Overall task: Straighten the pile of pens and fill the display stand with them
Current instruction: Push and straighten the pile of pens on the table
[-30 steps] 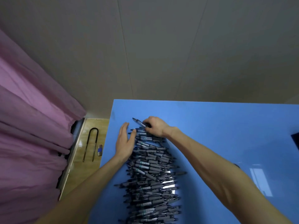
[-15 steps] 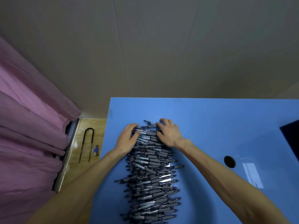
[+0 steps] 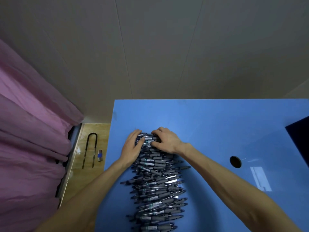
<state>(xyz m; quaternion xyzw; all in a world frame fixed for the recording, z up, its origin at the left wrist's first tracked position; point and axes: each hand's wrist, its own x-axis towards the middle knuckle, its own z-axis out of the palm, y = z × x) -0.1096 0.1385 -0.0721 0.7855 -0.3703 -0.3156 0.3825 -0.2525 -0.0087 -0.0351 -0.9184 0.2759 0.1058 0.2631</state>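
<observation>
On glossy table (image 3: 209, 124), ridged pen pile (image 3: 157, 183).

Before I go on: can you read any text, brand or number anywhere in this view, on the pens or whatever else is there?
No text is readable.
Pile of pens: pale label strips on the barrels, print too small and blurred to read.
Small metal piece on the floor: blue band, no legible marking.
Blue table: no writing visible.

the pile of pens (image 3: 155, 181) runs off the bottom edge, its near end unseen. the left hand (image 3: 132, 146) and right hand (image 3: 165, 141) cover the far end. a dark panel (image 3: 301, 139) is cut by the right edge. pen labels too small to read.
</observation>
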